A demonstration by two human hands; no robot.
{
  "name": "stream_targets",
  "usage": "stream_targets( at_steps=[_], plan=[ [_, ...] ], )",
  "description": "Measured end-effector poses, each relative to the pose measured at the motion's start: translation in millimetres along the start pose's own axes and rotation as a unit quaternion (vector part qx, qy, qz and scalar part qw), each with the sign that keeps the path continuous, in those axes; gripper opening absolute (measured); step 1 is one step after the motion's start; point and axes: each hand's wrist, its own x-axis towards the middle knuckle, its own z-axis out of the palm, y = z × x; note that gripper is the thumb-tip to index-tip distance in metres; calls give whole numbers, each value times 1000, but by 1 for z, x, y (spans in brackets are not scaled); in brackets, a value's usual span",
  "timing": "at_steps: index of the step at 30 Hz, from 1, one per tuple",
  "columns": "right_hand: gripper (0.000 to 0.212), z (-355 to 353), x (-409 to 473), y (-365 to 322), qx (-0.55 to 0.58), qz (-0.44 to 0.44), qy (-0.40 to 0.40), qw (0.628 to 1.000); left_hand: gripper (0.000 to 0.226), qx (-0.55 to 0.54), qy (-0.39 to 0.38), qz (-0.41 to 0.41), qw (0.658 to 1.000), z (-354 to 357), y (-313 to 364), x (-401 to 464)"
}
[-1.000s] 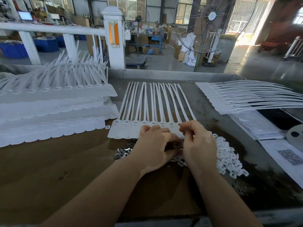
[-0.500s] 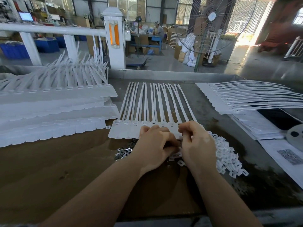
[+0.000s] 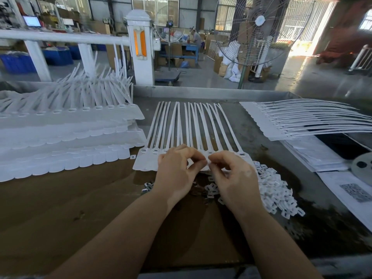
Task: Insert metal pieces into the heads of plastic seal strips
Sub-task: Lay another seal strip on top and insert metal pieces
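Observation:
A joined sheet of white plastic seal strips (image 3: 189,127) lies flat in the middle of the table, heads toward me and tails pointing away. My left hand (image 3: 177,174) and my right hand (image 3: 233,178) hover just above the row of heads, fingertips meeting. Each hand pinches a small piece between thumb and forefinger. A bit of white shows at the right fingertips, and the rest is hidden. Dark metal pieces (image 3: 148,187) lie under and left of my left wrist. A heap of small white plastic caps (image 3: 275,190) lies right of my right hand.
Tall stacks of strip sheets (image 3: 66,137) fill the table's left side. Another sheet (image 3: 302,119) lies at the right over papers (image 3: 314,154), near a grey metal disc (image 3: 362,166). Brown cardboard (image 3: 70,208) covers the near table. A fan (image 3: 255,33) stands beyond the far rim.
Both hands have lifted off the piles and moved slightly away from me, toward the strip heads. Their fingertips now meet in a pinch above the sheet.

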Motion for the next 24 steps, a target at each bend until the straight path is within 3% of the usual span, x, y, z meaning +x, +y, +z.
stream_targets(
  at_steps=[7, 16, 21, 24],
  plan=[
    [7, -1, 1, 1, -1, 3, -11, 1000, 6, -28, -32, 0, 999, 3, 1, 0],
    [15, -3, 1, 0, 22, -5, -10, 1000, 9, -134, -37, -55, 989, -1, 2, 0],
    [17, -1, -1, 0, -77, -7, 40, 996, 12, -158, -18, -82, 984, -2, 1, 1],
    [16, 0, -2, 0, -154, 9, 23, 988, 13, -153, -8, -101, 983, -1, 1, 4]
  ],
)
